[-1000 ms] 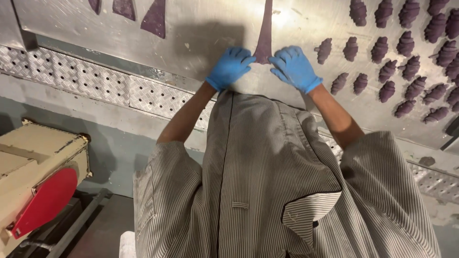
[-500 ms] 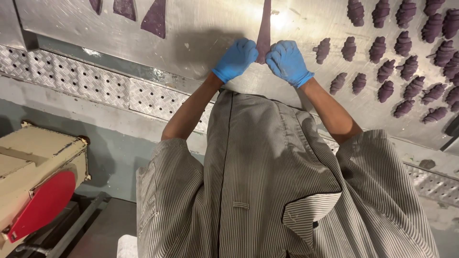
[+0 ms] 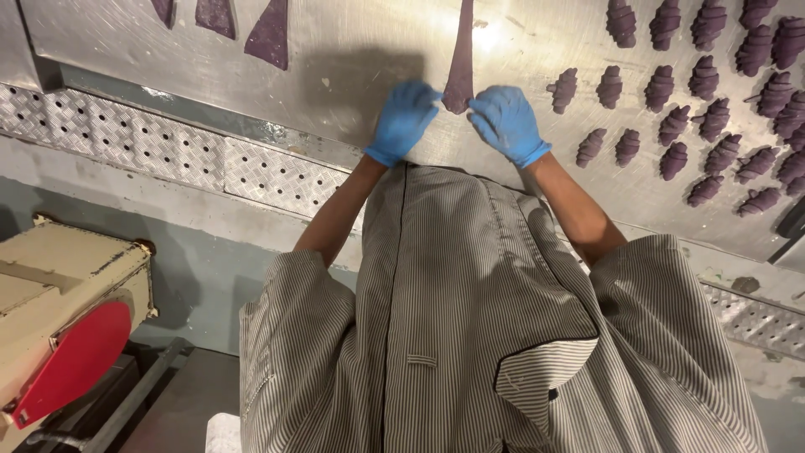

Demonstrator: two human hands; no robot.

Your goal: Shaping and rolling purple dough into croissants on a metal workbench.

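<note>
Both my hands wear blue gloves over a steel worktable (image 3: 352, 50). A long purple dough triangle (image 3: 460, 50) lies on it, its wide end nearest me. My left hand (image 3: 404, 119) pinches the left corner of that wide end. My right hand (image 3: 506, 122) pinches the right corner. The fingers of both curl over the dough edge. To the right lie several rolled purple dough crescents (image 3: 671, 92) in rows. More flat purple triangles (image 3: 270, 33) lie at the far left of the table.
A perforated tread-plate ledge (image 3: 210, 159) runs along the table's near edge. A beige machine with a red guard (image 3: 71, 335) stands at lower left. My striped coat (image 3: 453, 335) fills the lower middle of the view.
Both hands have moved up and closer together onto the wide end of the dough triangle, fingers now curled on its corners.
</note>
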